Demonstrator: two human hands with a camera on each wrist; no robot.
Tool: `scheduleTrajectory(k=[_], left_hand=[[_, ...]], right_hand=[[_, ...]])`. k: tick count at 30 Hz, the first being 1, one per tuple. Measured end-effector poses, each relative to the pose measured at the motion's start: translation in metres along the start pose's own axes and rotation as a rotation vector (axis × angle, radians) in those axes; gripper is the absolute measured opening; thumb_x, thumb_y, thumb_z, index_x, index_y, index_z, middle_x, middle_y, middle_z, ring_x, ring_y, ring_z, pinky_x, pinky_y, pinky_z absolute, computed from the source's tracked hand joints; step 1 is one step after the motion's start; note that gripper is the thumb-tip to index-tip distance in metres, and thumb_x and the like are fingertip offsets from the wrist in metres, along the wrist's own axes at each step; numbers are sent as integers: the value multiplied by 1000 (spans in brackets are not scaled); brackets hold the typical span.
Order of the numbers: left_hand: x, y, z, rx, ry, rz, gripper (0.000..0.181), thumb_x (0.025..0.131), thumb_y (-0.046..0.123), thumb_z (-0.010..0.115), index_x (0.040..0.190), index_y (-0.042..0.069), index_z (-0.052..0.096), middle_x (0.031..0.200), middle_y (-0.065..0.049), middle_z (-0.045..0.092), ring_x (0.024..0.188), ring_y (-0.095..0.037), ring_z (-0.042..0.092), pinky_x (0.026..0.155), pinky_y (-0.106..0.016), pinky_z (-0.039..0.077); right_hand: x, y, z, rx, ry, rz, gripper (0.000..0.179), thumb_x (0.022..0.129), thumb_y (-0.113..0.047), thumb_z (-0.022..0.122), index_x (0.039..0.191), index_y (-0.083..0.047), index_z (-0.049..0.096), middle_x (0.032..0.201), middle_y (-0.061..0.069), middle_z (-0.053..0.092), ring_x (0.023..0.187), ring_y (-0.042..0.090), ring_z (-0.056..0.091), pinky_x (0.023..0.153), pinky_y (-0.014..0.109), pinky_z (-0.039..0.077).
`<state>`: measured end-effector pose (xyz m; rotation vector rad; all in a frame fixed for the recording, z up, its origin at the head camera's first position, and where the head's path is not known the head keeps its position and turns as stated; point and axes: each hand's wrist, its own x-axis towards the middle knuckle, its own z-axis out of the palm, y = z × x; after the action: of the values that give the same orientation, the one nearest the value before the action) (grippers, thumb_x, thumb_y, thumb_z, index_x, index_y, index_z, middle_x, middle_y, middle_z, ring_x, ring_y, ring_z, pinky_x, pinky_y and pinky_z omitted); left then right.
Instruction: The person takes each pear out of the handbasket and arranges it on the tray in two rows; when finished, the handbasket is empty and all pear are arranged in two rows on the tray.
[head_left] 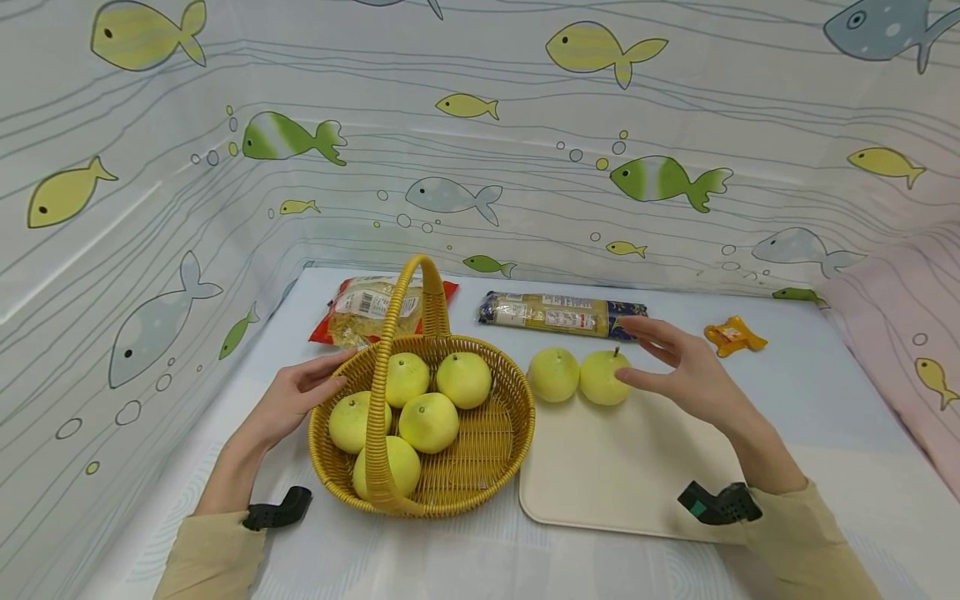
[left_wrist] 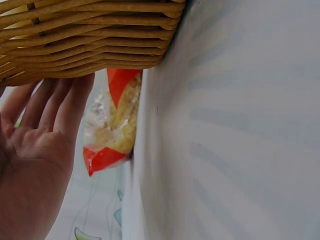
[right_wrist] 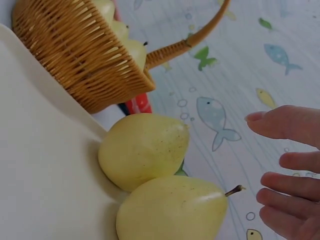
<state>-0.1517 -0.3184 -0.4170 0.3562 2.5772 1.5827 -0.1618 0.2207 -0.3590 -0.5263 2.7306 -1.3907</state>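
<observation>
Fingers of the right hand (head_left: pixel 693 379) are spread wide, with the thumb well apart from the other ones, and they hold nothing. Just to the left of this thumb is one yellow pear (head_left: pixel 604 382) with its stem up; the right wrist view shows a gap between it and the fingers. A second pear (head_left: pixel 553 375) touches the first, farther left of the same fingers. Both rest on the beige tray (head_left: pixel 600 475), whose larger part lies nearer to the person than these fingers.

Fingers of the left hand (head_left: pixel 288 400) are almost straight and seem to touch the outside of the wicker basket (head_left: pixel 480 433); their tips are partly hidden. To their right, inside this basket, lie five yellow pears (head_left: pixel 428 422). Beyond these fingers is a clear bag with red ends (head_left: pixel 363 312). Beyond the right fingers lies a long packet (head_left: pixel 547 315), and to their right, a small orange packet (head_left: pixel 733 335).
</observation>
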Motion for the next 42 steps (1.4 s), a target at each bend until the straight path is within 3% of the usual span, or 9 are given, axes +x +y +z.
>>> scheduleTrajectory(k=[13,23,29,35,42], left_hand=[[-4,0,-1,2,7,-2,48,103,24,58,148,12,50,151,-16,48,117,8,55,92,-13,48],[-4,0,-2,9,2,-2,48,103,24,58,149,11,49,151,-18,47,116,9,55,91,-13,48],[-3,-2,-3,9,3,-4,48,103,25,57,149,12,49,151,-17,48,117,9,55,91,-14,49],[-1,0,-1,20,5,-15,48,103,28,58,149,14,50,151,-15,48,118,9,54,92,-13,48],[-1,0,0,18,5,-6,48,103,27,58,149,13,50,151,-17,48,118,8,54,92,-12,47]], right_hand=[[-2,-12,3,35,-10,-66,70,87,-24,80,149,-16,48,149,7,50,137,32,48,101,9,39],[4,-26,16,204,-67,-109,68,86,-12,80,146,-11,49,148,13,51,134,13,52,106,19,42],[14,-35,24,369,-137,-182,74,83,-1,80,148,-7,46,148,14,51,136,24,50,106,23,43],[20,-44,33,516,-193,-218,78,82,7,78,150,0,41,148,18,50,136,22,50,109,28,41],[25,-56,41,539,-231,-222,79,82,4,79,151,-5,42,150,17,48,138,22,49,110,30,41]])
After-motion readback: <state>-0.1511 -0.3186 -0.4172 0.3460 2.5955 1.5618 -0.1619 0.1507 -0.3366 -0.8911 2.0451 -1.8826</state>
